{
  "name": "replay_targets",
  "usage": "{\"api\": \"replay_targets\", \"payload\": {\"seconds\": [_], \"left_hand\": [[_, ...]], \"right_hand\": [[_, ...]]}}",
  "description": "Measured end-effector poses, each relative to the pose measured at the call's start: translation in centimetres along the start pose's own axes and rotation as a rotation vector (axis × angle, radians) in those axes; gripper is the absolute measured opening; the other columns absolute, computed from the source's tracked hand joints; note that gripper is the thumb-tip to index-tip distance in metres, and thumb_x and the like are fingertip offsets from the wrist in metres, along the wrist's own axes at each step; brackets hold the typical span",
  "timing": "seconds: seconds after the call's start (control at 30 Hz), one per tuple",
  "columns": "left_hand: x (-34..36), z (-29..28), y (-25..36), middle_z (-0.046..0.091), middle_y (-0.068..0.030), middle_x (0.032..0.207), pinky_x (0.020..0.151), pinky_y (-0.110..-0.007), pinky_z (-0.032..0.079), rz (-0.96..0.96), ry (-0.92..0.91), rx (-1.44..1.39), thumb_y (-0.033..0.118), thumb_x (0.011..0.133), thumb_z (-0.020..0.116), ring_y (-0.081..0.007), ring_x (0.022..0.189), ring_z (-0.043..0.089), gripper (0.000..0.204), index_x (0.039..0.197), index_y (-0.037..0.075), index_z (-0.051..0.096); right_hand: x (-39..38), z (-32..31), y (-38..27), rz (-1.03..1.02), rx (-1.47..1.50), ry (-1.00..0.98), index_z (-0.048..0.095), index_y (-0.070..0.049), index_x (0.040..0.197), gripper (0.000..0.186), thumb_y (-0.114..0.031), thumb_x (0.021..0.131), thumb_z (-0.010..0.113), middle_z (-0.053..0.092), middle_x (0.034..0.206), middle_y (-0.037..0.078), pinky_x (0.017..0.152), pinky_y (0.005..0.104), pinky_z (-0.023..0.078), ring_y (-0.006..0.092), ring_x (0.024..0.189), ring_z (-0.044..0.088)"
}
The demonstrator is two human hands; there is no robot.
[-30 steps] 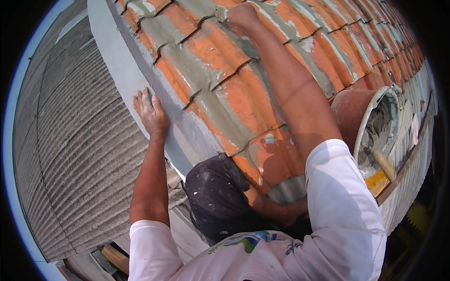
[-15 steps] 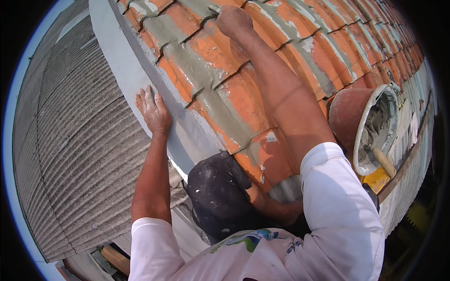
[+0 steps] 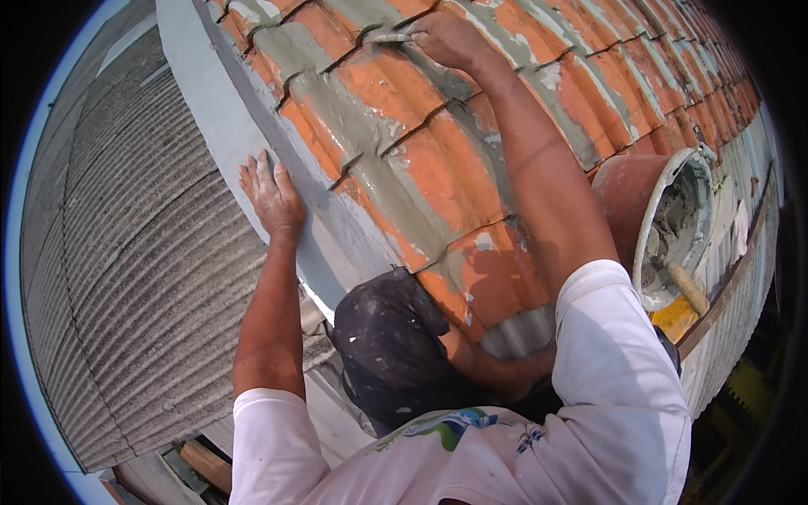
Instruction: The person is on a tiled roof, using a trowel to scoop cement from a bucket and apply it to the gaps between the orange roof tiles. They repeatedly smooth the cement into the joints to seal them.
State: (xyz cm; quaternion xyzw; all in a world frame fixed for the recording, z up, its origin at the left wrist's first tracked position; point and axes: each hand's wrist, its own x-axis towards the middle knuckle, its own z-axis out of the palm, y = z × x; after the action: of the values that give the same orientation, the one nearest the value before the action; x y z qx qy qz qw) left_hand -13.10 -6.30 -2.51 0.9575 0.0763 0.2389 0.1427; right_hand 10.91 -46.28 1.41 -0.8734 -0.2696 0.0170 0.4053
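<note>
My right hand [image 3: 448, 40] is closed around a flat brush [image 3: 392, 38], smeared pale grey and held low over the orange roof tiles [image 3: 391, 84] at the upper middle. Its bristles are hard to make out. Wet grey mortar [image 3: 324, 105] covers the channels between the tiles. To the left, my left hand [image 3: 273, 198] lies flat with fingers spread on the grey-painted ledge [image 3: 220, 126] beside the tiles, holding nothing. A tilted reddish bucket [image 3: 627, 198] of grey mortar rests at the right, with a wooden-handled tool [image 3: 688, 289] standing in it.
A grey corrugated roof [image 3: 143, 269] spreads beyond the ledge on the left. My bent knee [image 3: 383, 337] in dark trousers is against the lower tiles. Something yellow [image 3: 676, 320] lies under the bucket, next to a wooden strip [image 3: 728, 282] along the right edge.
My right hand and the brush have shifted a little to the right and down over the tiles, showing more of the brush. My left hand stays on the ledge.
</note>
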Motion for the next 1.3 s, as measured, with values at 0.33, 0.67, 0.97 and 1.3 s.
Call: {"api": "replay_targets", "payload": {"seconds": [0.33, 0.67, 0.97, 1.3], "left_hand": [[-0.1, -0.1, 0.0, 0.038, -0.0279, 0.169, 0.135, -0.052, 0.008, 0.008, -0.002, -0.011, 0.036, 0.114, 0.039, -0.0438, 0.163, 0.022, 0.057, 0.159, 0.003, 0.050], [0.1, -0.2, 0.1, 0.037, -0.0273, 0.170, 0.135, -0.053, 0.007, 0.008, -0.020, 0.003, 0.038, 0.114, 0.036, -0.0439, 0.163, 0.021, 0.060, 0.161, 0.003, 0.048], [-0.1, -0.2, -0.1, 0.037, -0.0286, 0.169, 0.135, -0.053, 0.008, 0.003, -0.024, -0.003, 0.039, 0.115, 0.035, -0.0449, 0.163, 0.020, 0.060, 0.161, 0.002, 0.046], [-0.1, -0.3, 0.5, 0.037, -0.0289, 0.169, 0.135, -0.053, 0.008, -0.016, -0.020, 0.000, 0.040, 0.115, 0.035, -0.0453, 0.163, 0.020, 0.060, 0.160, 0.003, 0.048]], "right_hand": [[-4.6, -1.7, -1.0, 0.006, -0.114, 0.113, 0.083, -0.009, 0.116, 0.029, -0.029, 0.102, 0.065, 0.078, 0.091, 0.012, 0.079, 0.0430, 0.057, 0.0242, 0.079, 0.071], [0.3, -0.8, 1.2, 0.053, -0.191, 0.197, 0.083, -0.007, 0.111, 0.028, -0.027, 0.101, 0.066, 0.073, 0.082, 0.009, 0.071, 0.0406, 0.054, 0.0196, 0.071, 0.065], [-4.4, -6.9, 0.4, 0.037, -0.085, -0.048, 0.082, -0.006, 0.107, 0.027, -0.026, 0.100, 0.066, 0.070, 0.078, 0.007, 0.066, 0.0395, 0.051, 0.0176, 0.068, 0.062], [-5.8, -6.8, -0.9, 0.091, -0.060, -0.118, 0.082, -0.005, 0.103, 0.026, -0.024, 0.098, 0.066, 0.066, 0.073, 0.005, 0.061, 0.0383, 0.048, 0.0154, 0.065, 0.058]]}}
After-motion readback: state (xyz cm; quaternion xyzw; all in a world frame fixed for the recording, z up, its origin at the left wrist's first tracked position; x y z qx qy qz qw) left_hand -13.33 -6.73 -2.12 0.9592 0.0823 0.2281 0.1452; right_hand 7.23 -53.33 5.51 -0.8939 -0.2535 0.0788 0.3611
